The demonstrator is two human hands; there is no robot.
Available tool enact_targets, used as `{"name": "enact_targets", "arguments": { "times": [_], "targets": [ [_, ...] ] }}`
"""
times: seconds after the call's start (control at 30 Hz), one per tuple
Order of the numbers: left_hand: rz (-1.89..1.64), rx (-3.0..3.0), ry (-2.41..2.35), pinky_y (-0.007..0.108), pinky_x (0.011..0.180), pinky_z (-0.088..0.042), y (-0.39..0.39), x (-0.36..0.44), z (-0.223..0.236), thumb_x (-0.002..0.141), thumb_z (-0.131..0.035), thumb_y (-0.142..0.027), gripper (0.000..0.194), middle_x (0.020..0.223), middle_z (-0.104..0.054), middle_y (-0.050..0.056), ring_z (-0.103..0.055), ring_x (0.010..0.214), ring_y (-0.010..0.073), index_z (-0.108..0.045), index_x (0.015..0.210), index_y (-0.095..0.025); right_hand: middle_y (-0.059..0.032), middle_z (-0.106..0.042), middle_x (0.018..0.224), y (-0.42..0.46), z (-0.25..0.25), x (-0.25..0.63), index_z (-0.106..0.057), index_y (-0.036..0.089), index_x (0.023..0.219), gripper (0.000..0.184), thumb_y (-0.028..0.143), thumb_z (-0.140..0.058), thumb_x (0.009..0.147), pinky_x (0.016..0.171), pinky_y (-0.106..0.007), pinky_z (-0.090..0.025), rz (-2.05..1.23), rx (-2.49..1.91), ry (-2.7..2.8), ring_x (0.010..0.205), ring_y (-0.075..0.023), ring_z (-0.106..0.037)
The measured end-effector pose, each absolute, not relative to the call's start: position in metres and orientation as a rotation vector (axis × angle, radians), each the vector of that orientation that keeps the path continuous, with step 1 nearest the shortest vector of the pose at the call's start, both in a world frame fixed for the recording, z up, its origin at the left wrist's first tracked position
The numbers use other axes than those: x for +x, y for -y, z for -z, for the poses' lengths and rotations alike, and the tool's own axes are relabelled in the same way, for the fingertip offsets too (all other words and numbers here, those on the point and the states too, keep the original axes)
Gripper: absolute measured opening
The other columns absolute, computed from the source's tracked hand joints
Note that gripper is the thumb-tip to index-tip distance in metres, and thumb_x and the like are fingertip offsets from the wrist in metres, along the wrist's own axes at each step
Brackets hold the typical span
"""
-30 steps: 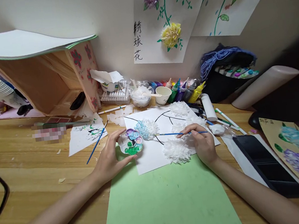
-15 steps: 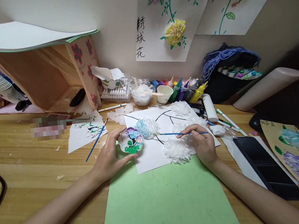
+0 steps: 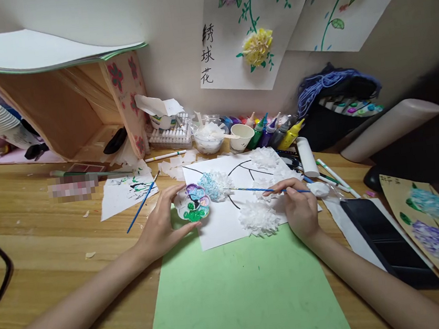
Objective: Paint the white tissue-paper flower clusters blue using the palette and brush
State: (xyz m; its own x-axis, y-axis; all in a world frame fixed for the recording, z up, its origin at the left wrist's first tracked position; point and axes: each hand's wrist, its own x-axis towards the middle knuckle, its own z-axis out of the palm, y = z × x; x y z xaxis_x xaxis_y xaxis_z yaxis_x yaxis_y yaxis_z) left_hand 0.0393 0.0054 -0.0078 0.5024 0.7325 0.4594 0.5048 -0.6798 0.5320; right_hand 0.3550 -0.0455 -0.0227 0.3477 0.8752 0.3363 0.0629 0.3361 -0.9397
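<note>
My left hand (image 3: pixel 163 226) grips a small flower-shaped paint palette (image 3: pixel 193 203) between thumb and fingers; its wells hold green, blue, purple and black paint. In my right hand (image 3: pixel 299 205) is a thin blue paintbrush (image 3: pixel 260 189), pinched near its handle. The brush tip points left and meets the right side of a ruffled paper flower (image 3: pixel 214 185), blue on its left part and white on its right. This flower sits on a white sheet (image 3: pixel 217 228) with drawn black stems. Another ruffled flower (image 3: pixel 259 218), all white, lies just below the brush, with more white ones behind.
Green paper (image 3: pixel 249 288) covers the table in front of me. A second paintbrush (image 3: pixel 142 202) lies left on a paint-smeared paper scrap (image 3: pixel 122 196). Behind stand a paper cup (image 3: pixel 241 137), a bowl of paper pieces (image 3: pixel 209 136) and paint bottles (image 3: pixel 275 132). A black case (image 3: pixel 389 245) lies right.
The brush has shifted slightly right and up, its tip moving from below the blue-and-white flower to its right edge. My left hand still holds the palette in nearly the same place.
</note>
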Motion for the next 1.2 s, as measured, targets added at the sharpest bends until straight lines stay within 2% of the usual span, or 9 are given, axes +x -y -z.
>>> {"name": "enact_targets", "arguments": {
  "times": [0.6, 1.2],
  "targets": [
    [-0.978, 2.421, -1.029, 0.046, 0.101, -0.05, -0.0058, 0.0396, 0.0074, 0.08, -0.074, -0.039, 0.077, 0.138, -0.051, 0.013, -0.053, 0.127, 0.0283, -0.031, 0.143, -0.028, -0.0022, -0.073, 0.073, 0.0484, 0.0193, 0.352, -0.067, 0.022, 0.078, 0.022, 0.035, -0.052, 0.088, 0.081, -0.037, -0.047, -0.676, -1.25, 1.264, 0.078, -0.0221, -0.067],
    [-0.985, 2.425, -1.026, 0.047, 0.101, -0.05, -0.006, 0.0393, 0.0079, 0.08, -0.075, -0.039, 0.078, 0.137, -0.052, 0.013, -0.054, 0.126, 0.0292, -0.031, 0.143, -0.028, -0.0024, -0.072, 0.073, 0.0496, 0.0199, 0.3523, -0.067, 0.023, 0.079, 0.022, 0.034, -0.051, 0.089, 0.079, -0.037, -0.047, -0.626, -1.253, 1.278, 0.078, -0.0224, -0.067]
  ]
}}
